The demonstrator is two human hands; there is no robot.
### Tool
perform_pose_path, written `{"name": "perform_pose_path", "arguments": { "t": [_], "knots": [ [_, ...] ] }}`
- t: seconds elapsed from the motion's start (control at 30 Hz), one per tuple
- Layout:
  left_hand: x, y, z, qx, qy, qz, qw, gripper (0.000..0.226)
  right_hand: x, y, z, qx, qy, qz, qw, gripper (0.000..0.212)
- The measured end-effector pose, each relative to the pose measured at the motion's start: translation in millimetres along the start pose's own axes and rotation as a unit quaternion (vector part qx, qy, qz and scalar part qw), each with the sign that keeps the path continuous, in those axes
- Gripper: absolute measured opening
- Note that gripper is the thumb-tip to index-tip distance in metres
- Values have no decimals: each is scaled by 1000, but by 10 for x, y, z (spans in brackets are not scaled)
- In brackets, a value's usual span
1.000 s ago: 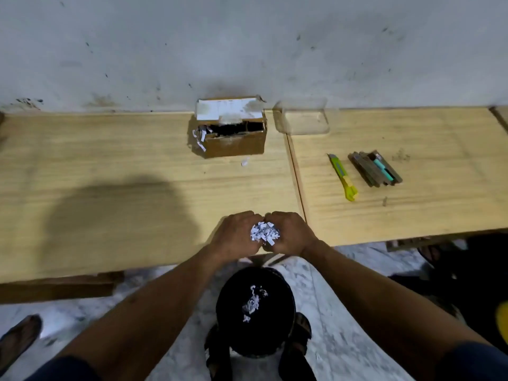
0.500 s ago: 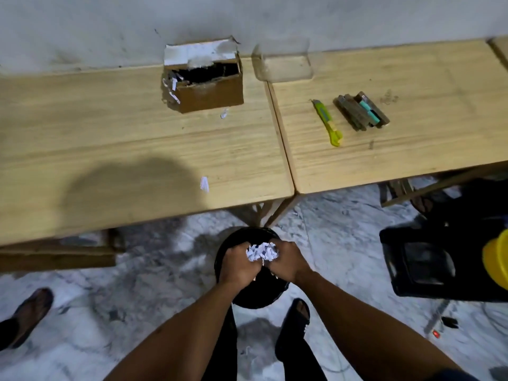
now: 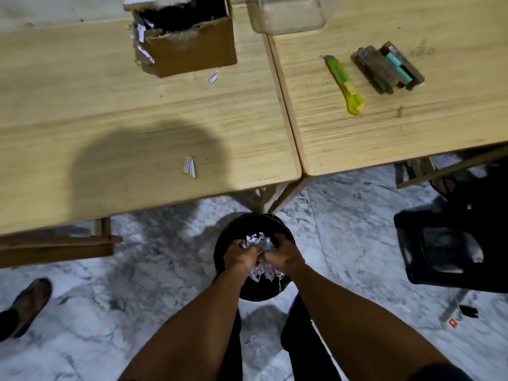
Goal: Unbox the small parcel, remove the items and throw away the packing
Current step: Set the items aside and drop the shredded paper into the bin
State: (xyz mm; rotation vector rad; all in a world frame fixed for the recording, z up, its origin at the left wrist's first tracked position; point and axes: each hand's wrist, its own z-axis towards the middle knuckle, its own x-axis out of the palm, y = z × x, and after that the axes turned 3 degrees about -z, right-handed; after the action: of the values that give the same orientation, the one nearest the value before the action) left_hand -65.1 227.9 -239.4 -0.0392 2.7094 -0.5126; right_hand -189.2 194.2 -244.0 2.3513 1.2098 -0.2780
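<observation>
Shredded paper held over the bin

At upper left the opened parcel box (image 3: 189,42) is seen on the table (image 3: 82,105); at lower centre the shredded paper (image 3: 258,241) is clamped between the left hand (image 3: 239,254) and right hand (image 3: 284,255), above the black bin (image 3: 228,237).

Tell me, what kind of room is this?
Probably a plain workroom or a spare room at home, not a kitchen. Two bare wooden tables stand against a scuffed white wall, the floor is marble-patterned, and a yellow cutter and an opened box lie on the tables.
</observation>
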Motion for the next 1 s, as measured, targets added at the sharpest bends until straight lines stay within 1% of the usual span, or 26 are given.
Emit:
{"name": "perform_pose_path", "arguments": {
  "t": [0.03,0.1,0.17,0.27,0.33,0.4,0.47,0.5,0.57,0.63,0.67,0.7,0.77,0.8,0.83,0.9,0.93,1.0],
  "knots": [
    [-21,-10,-3,-5,10,5,1000,57,-17,3,1,6,6,-4,1000,92],
    [-61,-6,13,-10,24,18,1000,60,-38,6,3,9,12,-16,1000,94],
    [-119,-30,-5,-4,31,27,999,60,-75,31,-27,2,7,-38,999,89],
    [-245,-136,-122,16,41,76,996,56,-155,108,-137,-21,2,-60,998,81],
    [-354,-240,-273,34,58,127,990,47,-252,198,-283,-47,-24,-74,996,67],
    [-457,-345,-428,50,95,188,976,41,-378,284,-446,-107,-60,-88,989,45],
    [-609,-517,-664,80,147,255,952,35,-539,384,-645,-186,-85,-93,974,22],
    [-699,-624,-790,105,172,281,938,31,-630,452,-746,-226,-100,-104,963,15],
    [-864,-884,-1039,142,222,297,918,28,-835,624,-943,-301,-148,-132,933,9],
    [-1096,-1189,-1273,154,263,291,907,22,-1066,871,-1111,-368,-212,-138,895,13],
    [-1232,-1343,-1347,161,263,286,907,22,-1173,1005,-1159,-392,-242,-132,878,15],
    [-1378,-1497,-1382,175,252,265,914,24,-1283,1153,-1204,-411,-264,-124,864,15],
    [-1674,-1763,-1355,226,201,171,938,21,-1472,1425,-1214,-422,-288,-113,852,14],
    [-1824,-1866,-1302,266,152,120,944,17,-1547,1561,-1201,-421,-289,-109,853,15],
    [-1967,-1948,-1204,309,89,88,943,15,-1610,1688,-1161,-418,-285,-105,856,19],
    [-2200,-2035,-918,372,-44,91,923,20,-1694,1903,-1038,-411,-274,-107,863,29],
    [-2285,-2047,-734,390,-102,109,909,28,-1714,2002,-960,-409,-270,-116,864,34],
    [-2391,-2034,-371,409,-184,174,877,50,-1719,2175,-778,-410,-263,-143,861,41]
  ]
}}
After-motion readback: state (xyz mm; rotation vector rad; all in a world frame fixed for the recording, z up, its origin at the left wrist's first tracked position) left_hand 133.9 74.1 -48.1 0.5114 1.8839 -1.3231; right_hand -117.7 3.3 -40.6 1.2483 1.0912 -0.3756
